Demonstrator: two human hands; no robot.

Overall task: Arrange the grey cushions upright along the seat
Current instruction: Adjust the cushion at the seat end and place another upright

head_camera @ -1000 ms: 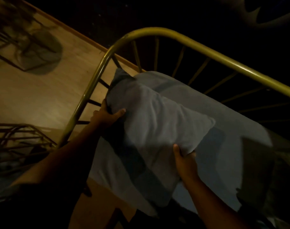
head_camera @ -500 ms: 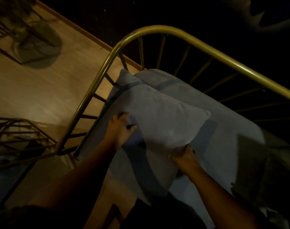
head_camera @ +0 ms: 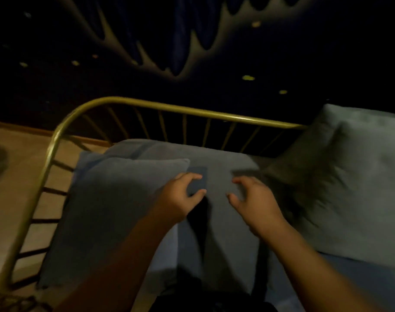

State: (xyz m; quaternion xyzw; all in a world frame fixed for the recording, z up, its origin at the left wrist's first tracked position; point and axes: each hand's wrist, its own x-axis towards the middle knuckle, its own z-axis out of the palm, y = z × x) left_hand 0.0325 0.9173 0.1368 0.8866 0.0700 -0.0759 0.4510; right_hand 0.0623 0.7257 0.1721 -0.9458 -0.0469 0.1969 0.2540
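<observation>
A grey cushion (head_camera: pixel 115 199) leans at the left end of the grey seat (head_camera: pixel 221 163), against the side rail. My left hand (head_camera: pixel 180 197) hovers at that cushion's right edge, its fingers loosely curled and holding nothing. Beside it, my right hand (head_camera: pixel 252 199) hangs over the seat with fingers spread and empty. Two more grey cushions stand upright at the right end, a front one (head_camera: pixel 360 176) overlapping a rear one (head_camera: pixel 336 115).
A brass rail (head_camera: pixel 192 110) with thin spokes curves around the back and left side of the seat. Wooden floor (head_camera: pixel 12 176) lies to the left. A dark wall with pale painted shapes (head_camera: pixel 192 52) rises behind. The scene is dim.
Both hands have let go of the left cushion, which now rests against the side rail. My view has swung right, and the right-hand cushions have come into sight.
</observation>
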